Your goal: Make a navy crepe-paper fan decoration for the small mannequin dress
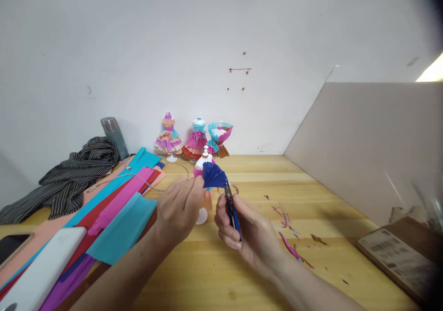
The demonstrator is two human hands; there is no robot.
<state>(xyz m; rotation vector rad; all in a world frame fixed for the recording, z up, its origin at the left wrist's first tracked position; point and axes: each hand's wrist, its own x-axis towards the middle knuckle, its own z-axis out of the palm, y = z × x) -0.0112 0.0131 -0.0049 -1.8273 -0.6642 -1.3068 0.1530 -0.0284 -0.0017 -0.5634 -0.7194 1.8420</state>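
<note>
Between the fingers of my left hand (pixel 180 207) is a fan of dark blue crepe paper (pixel 214 175), gathered at the fingertips and spread toward the right. My right hand (pixel 242 228) is closed around small blue-handled scissors (pixel 232 209), blades pointing up at the fan's right edge. I cannot tell whether the blades touch the paper. Behind my hands a small white mannequin (pixel 205 158) stands upright on a round base (pixel 201 216), partly hidden by the fan and my left hand. Pink and peach paper shows on it.
Three dressed mannequins, one in purple and peach (pixel 168 138), stand by the wall. Stacked crepe sheets (pixel 119 232), a white power bank-like block (pixel 48 267), a striped cloth (pixel 81 172) and a flask (pixel 115 135) lie left. Paper scraps (pixel 290 246) and a cardboard box (pixel 401 255) are right.
</note>
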